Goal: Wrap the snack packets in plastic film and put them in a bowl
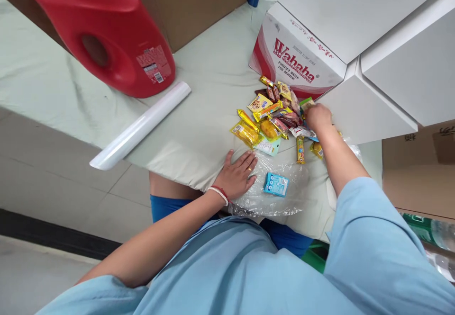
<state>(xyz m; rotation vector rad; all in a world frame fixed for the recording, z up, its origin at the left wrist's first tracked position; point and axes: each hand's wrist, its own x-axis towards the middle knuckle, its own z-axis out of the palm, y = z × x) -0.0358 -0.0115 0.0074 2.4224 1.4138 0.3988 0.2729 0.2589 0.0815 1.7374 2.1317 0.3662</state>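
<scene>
My left hand (237,174) lies flat with fingers stretched out on the edge of a clear plastic bag (270,201) spread on the pale table cover (199,130). A small blue packet (276,184) rests on the bag. My right hand (318,117) reaches into a pile of colourful snack packets (273,116), its fingers curled down among them; what they grip is hidden. A yellow packet (245,133) lies at the pile's left side.
A white and red Wahaha carton (295,59) with open flaps stands behind the pile. A big red jug (106,31) and a white roll (140,125) sit on the left. Brown cartons stand at the back and right. The floor lies below the table's near edge.
</scene>
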